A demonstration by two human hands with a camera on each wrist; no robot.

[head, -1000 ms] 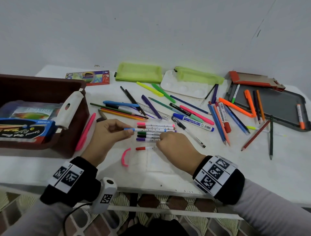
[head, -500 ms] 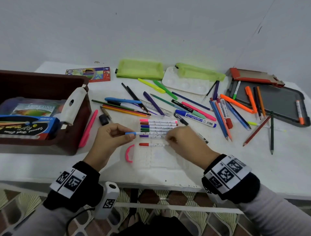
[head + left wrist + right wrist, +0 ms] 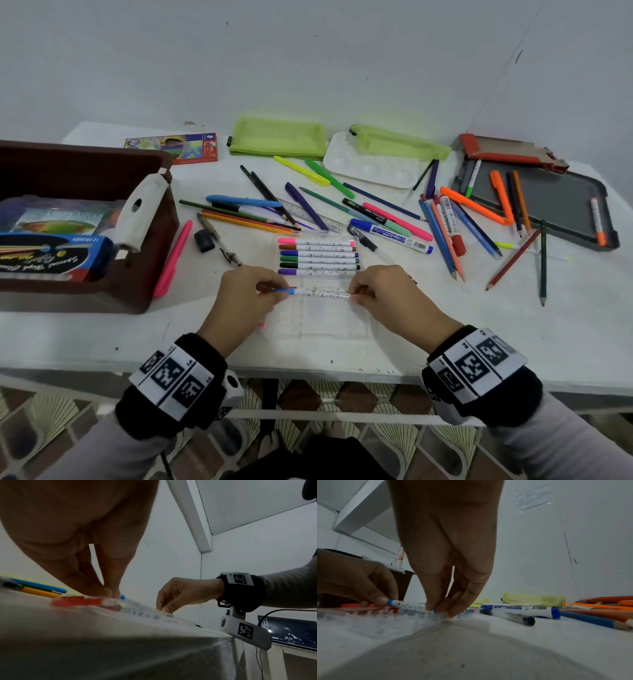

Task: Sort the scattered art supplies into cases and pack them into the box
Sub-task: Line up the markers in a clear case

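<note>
Both hands pinch a blue-capped marker by its ends, left hand at the cap, right hand at the tail, over the clear marker case, just beside six markers already slotted. Keeping it level and parallel to that row, then pressing both ends evenly, should seat it cleanly.

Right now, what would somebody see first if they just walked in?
Two hands, left hand and right hand, pinch a light-blue marker by its ends over a clear case at the table's front. Behind them lies a colourful scatter of pens and pencils; a brown box sits left.
</note>
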